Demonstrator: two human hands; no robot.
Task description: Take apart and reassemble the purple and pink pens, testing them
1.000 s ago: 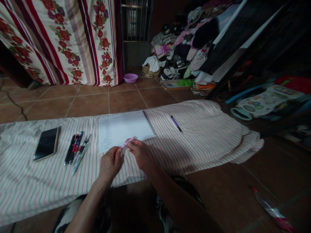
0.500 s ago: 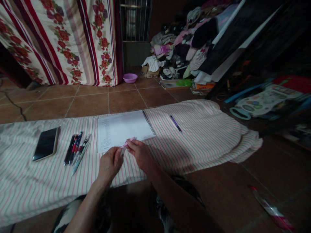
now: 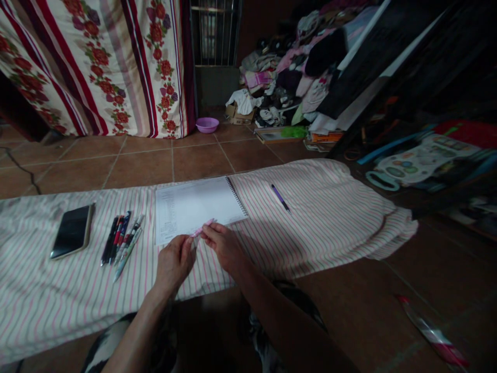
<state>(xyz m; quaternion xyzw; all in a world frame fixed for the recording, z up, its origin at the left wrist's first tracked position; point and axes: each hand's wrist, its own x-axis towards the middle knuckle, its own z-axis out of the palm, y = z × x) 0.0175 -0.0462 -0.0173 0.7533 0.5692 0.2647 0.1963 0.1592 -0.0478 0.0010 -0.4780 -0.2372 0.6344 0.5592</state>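
Between my two hands is a slim pink pen (image 3: 196, 232), held at a slant over the near edge of a spiral notebook (image 3: 198, 202). My left hand (image 3: 174, 260) pinches its lower left end. Thumb and fingers of my right hand (image 3: 224, 245) close on it farther up, with its tip showing beyond them. The notebook lies open at a mostly white page with small print along the left and bottom. Left of it lies a bunch of several pens (image 3: 121, 238). A purple pen (image 3: 280, 198) rests alone to the right.
A striped cloth (image 3: 310, 228) covers the low surface. On its left lies a smartphone (image 3: 72, 231). A purple basin (image 3: 207, 124) stands on the tiled floor by a floral curtain (image 3: 128, 67). Heaped clothes (image 3: 295, 72) fill the back; a red-and-clear packet (image 3: 433, 331) lies at lower right.
My left hand has shifted slightly left along the pink pen, and a little more of the pen shows between the hands. The other things lie as before.
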